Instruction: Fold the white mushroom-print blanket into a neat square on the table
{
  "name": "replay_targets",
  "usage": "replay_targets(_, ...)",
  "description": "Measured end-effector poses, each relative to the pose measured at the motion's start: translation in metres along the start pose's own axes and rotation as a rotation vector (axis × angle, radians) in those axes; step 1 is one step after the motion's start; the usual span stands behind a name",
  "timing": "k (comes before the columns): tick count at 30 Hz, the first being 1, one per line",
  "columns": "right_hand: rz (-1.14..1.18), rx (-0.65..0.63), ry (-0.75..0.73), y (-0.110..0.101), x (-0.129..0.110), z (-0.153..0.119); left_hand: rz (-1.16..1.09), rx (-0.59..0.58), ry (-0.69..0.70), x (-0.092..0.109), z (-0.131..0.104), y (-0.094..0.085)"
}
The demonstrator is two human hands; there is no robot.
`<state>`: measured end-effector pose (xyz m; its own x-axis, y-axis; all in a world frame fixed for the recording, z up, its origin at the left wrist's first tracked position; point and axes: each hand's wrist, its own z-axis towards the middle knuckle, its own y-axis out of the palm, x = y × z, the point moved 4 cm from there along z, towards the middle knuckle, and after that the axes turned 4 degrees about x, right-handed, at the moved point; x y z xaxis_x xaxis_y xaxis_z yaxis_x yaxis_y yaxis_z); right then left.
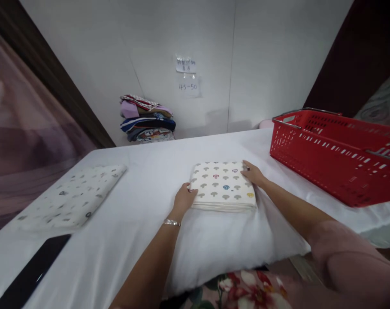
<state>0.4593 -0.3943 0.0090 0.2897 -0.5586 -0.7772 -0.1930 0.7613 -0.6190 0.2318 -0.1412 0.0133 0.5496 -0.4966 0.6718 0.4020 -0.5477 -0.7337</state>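
A folded white cloth with grey mushroom prints and a few coloured ones lies in front of me, its stacked layers showing along the near edge. My left hand grips the left side, fingers curled at the edge, with a silver bracelet on the wrist. On the opposite side my right hand holds the far right edge, thumb and fingers closing on it. The undersides of the fingers are partly hidden by the cloth. Farther left lies another folded white cloth with small dark prints.
A white sheet covers the table. The red plastic basket stands at the right. At the back left is a pile of folded clothes by the wall. A black flat device lies near left. Handwritten paper labels hang on the wall.
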Motion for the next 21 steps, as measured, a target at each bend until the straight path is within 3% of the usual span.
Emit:
replay_targets(3, 0.045, -0.118, -0.107, 0.016, -0.017, 0.018, -0.070, 0.006, -0.039, -0.016, -0.028, -0.004)
replay_targets(5, 0.053, -0.166, -0.094, 0.021, -0.023, 0.024, -0.077, 0.027, -0.039, -0.021, -0.042, -0.006)
replay_targets(8, 0.081, -0.088, 0.014, 0.009, -0.023, 0.019, -0.072, 0.115, 0.017, -0.019, -0.055, -0.010)
replay_targets(12, 0.166, -0.069, 0.153, -0.022, -0.011, -0.020, -0.040, 0.221, 0.333, -0.007, -0.071, -0.017)
replay_targets(15, 0.182, -0.161, 0.225, -0.038, -0.003, -0.059, 0.036, 0.182, 0.603, -0.004, -0.083, -0.016)
replay_targets(18, 0.178, -0.282, 0.281, -0.039, -0.001, -0.089, 0.126, 0.072, 0.727, -0.008, -0.089, -0.012)
replay_targets(21, 0.159, -0.349, 0.325, -0.033, -0.006, -0.102, 0.181, 0.017, 0.767, -0.012, -0.089, -0.009)
